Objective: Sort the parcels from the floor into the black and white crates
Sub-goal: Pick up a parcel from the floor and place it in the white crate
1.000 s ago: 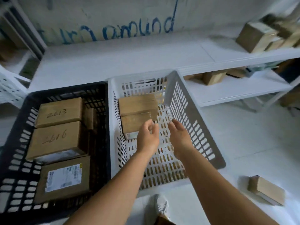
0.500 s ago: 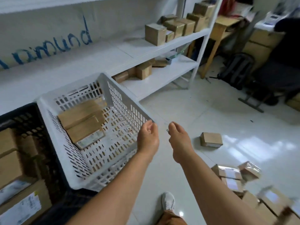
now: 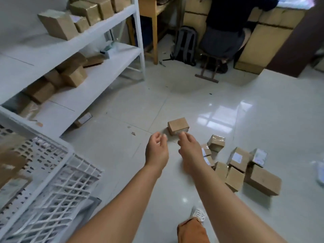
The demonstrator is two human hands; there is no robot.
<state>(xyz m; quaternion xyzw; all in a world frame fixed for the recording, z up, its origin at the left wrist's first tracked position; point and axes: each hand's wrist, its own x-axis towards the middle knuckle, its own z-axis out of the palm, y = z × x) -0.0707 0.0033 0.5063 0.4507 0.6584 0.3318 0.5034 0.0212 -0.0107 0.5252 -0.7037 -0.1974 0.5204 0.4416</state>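
A small brown parcel (image 3: 178, 125) lies alone on the glossy floor just beyond my hands. My left hand (image 3: 157, 149) hovers to its lower left, fingers loosely curled and holding nothing. My right hand (image 3: 188, 147) reaches toward the parcel's near edge, also holding nothing. A heap of several brown parcels (image 3: 243, 169) lies on the floor to the right. The white crate (image 3: 57, 174) fills the lower left corner with parcels inside it. The black crate is out of view.
White shelving (image 3: 98, 74) with cardboard boxes runs along the left. A person sits on a stool (image 3: 215, 65) at the back beside a grey backpack (image 3: 185, 44). My foot in a white shoe (image 3: 198, 214) stands below the hands.
My view has swung right, away from the crates and over the floor. Both hands moved from above the white crate toward the lone parcel on the floor.
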